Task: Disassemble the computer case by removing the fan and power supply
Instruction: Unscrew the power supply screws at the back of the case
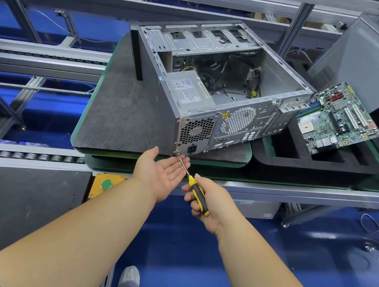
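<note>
We're gripping the screwdriver [197, 193] in our right hand [209, 203] — its shaft is angling up-left onto the power supply [191, 95] screw [177, 152] at the computer case [216, 81]'s near bottom corner — left hand [161, 171] spread, cupping beneath.

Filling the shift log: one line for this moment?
step: unscrewing power supply | right hand: grips screwdriver at rear corner screw | left hand: cupped beneath

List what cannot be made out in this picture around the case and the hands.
- Head view: screw at the screwdriver tip, too small to tell if it is loose.
- Power supply label text, too small to read.
- Fan: not visible inside the case; wires and walls may hide it.
- Left hand open, palm up; nothing visible in it.
</note>
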### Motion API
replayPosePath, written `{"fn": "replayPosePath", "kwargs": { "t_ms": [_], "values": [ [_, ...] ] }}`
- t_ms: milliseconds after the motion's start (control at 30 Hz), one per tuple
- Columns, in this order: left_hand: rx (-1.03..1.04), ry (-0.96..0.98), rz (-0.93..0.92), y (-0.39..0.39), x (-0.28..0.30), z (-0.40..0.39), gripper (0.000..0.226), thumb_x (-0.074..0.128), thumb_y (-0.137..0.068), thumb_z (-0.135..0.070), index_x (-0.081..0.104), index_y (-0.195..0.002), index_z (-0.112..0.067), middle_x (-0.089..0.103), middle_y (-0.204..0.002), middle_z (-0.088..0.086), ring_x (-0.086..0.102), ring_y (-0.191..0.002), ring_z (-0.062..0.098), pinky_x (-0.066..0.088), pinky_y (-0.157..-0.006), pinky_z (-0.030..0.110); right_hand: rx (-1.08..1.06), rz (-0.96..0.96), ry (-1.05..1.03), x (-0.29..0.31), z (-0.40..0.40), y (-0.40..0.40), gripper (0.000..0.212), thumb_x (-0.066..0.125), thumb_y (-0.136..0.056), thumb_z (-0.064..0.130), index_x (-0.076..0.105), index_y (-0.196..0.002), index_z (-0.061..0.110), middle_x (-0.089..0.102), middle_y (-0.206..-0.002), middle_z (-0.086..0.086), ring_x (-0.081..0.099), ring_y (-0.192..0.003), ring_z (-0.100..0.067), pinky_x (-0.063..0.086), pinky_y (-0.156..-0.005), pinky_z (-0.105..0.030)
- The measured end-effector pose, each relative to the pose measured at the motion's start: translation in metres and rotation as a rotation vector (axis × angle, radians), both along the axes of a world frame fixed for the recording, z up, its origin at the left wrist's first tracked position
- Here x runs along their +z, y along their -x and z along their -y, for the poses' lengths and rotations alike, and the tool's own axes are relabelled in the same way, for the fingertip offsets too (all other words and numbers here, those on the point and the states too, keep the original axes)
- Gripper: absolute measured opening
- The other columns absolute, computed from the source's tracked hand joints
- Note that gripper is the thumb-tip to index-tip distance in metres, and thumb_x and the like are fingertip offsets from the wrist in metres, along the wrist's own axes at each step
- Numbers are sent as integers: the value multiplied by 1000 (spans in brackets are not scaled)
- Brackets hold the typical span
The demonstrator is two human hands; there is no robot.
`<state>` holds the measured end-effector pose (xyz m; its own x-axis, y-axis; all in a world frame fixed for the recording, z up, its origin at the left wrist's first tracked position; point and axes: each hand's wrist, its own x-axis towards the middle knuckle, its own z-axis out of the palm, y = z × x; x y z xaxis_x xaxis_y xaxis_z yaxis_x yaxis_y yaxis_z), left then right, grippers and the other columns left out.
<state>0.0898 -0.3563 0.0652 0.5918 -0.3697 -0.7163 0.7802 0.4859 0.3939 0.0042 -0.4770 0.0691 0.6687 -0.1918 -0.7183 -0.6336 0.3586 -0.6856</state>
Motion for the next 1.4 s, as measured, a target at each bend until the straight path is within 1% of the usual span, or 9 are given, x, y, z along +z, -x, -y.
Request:
{"fn": "replayPosePath", "kwargs": {
  "t_ms": [100,367,467,600,733,967,1133,1267,1400],
  "values": [
    [5,-2,-2,0,1,0,64,36,-100,-50,63,-116,5,71,-108,20,67,-106,31,52,-88,36,19,-20,50,-1,0,-1,39,47,-102,35,71,-85,9,60,-61,-1,43,-49,-11,37,-49,-22],
    [1,2,0,-1,1,0,65,35,-100,-51,63,-116,6,71,-109,20,66,-107,30,50,-96,37,55,38,192,-9,3,0,16,66,-92,35,65,-94,19,57,-63,4,49,-46,-7,42,-44,-21],
    [0,-3,0,0,0,0,65,35,-100,-51,64,-116,5,72,-108,20,67,-107,30,51,-95,36,13,9,133,-7,1,0,21,67,-91,38,67,-90,16,57,-60,3,45,-43,-7,40,-43,-20],
    [11,-10,-4,0,-1,1,64,37,-99,-50,64,-115,5,72,-107,20,67,-105,31,52,-90,36,-25,-37,20,-3,1,0,39,51,-100,37,73,-88,8,63,-64,-2,46,-44,-9,39,-44,-20],
    [13,-9,-4,1,0,1,63,36,-100,-50,64,-115,5,72,-108,20,67,-105,30,53,-87,36,10,-52,93,1,1,-2,37,48,-103,33,72,-90,9,65,-66,0,45,-47,-9,38,-44,-20],
    [13,-2,-4,1,1,1,63,36,-100,-49,64,-116,5,72,-109,20,67,-106,30,53,-90,36,55,16,212,-4,3,-2,23,58,-98,34,68,-96,14,65,-74,-1,53,-49,-10,44,-47,-22],
    [15,-2,-1,1,-1,2,62,36,-100,-49,64,-117,4,72,-109,19,67,-106,30,52,-94,36,26,87,214,-9,2,0,18,70,-90,32,63,-95,16,59,-70,0,47,-46,-7,41,-44,-20],
    [17,0,-4,0,-1,1,61,37,-100,-47,64,-117,4,72,-109,20,67,-106,30,53,-90,36,-23,-34,85,-2,-2,-3,32,60,-95,41,70,-90,11,61,-68,-3,46,-47,-10,40,-45,-21],
    [19,-4,-4,0,-1,1,58,37,-100,-45,64,-117,4,72,-108,20,68,-106,30,53,-91,36,-17,-74,64,2,-1,-2,40,47,-102,34,72,-89,5,63,-69,-5,48,-52,-10,41,-50,-21]
  ]
}}
